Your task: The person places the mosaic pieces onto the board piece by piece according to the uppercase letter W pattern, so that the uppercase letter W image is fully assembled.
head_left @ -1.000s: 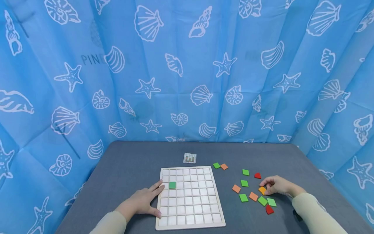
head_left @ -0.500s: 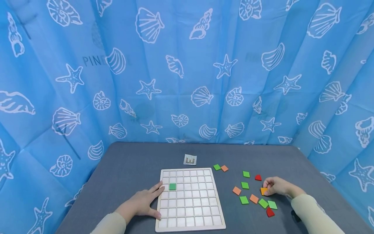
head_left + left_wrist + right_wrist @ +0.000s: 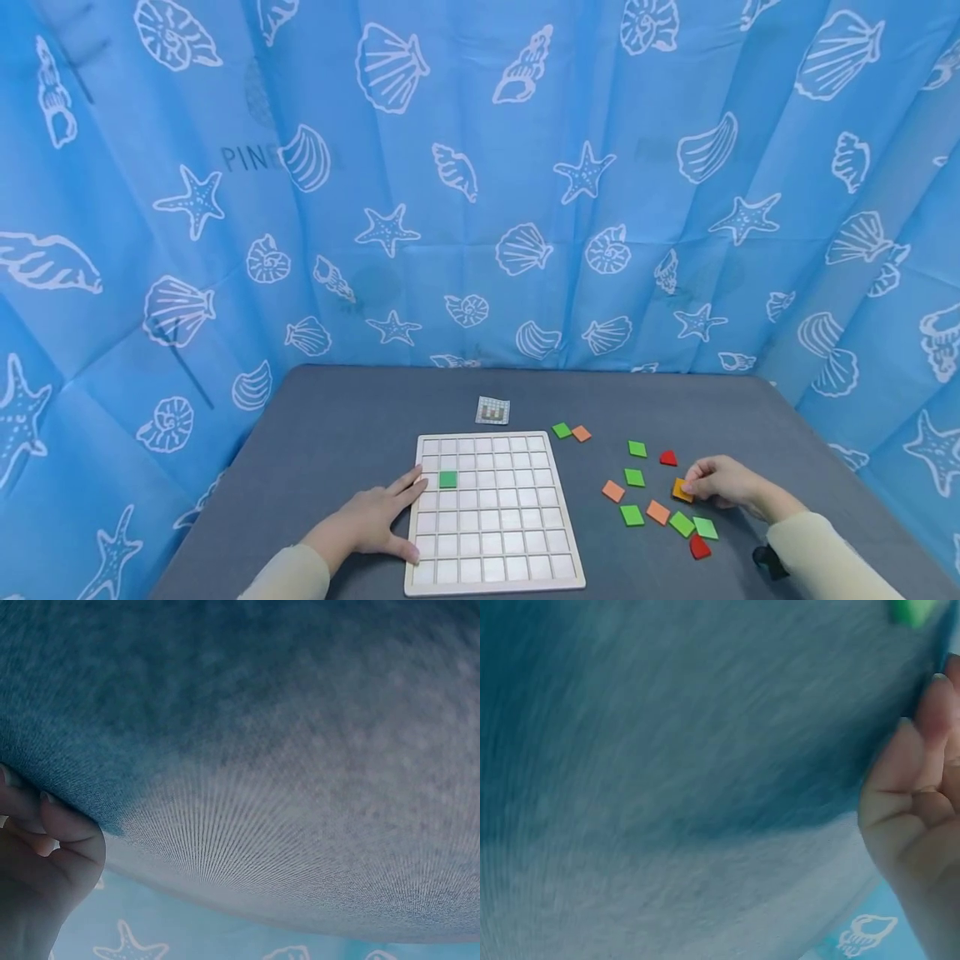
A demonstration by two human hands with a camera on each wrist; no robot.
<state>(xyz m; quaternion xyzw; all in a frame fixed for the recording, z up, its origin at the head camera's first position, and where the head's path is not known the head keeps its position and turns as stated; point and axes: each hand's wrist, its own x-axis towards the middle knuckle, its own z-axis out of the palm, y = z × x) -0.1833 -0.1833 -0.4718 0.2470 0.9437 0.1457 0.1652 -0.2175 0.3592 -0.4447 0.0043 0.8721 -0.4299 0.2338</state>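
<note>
My right hand [image 3: 723, 482] pinches an orange square tile [image 3: 682, 490] between thumb and fingers, close over the grey table at the right. Around it lie several green tiles [image 3: 633, 478], salmon-orange tiles [image 3: 657, 512] and two red pieces with a curved side [image 3: 700, 547]. My left hand [image 3: 372, 518] rests with spread fingers at the left rim of a white grid board [image 3: 491, 523], thumb near its lower left corner. One darker green tile [image 3: 447, 479] sits in a cell near the board's upper left. In the left wrist view only part of the left hand [image 3: 52, 855] shows.
Behind the board lies a small pattern card [image 3: 492, 410]. A green tile [image 3: 562, 430] and a salmon tile [image 3: 581, 433] touch beyond the board's far right corner. A black object [image 3: 769, 562] is beneath the right sleeve. A blue shell-print curtain [image 3: 480, 208] stands behind the table.
The right hand's fingers have closed onto the orange tile, which is now tilted and slightly shifted from its earlier lie. The left hand stays at the board; the head view has shifted slightly.
</note>
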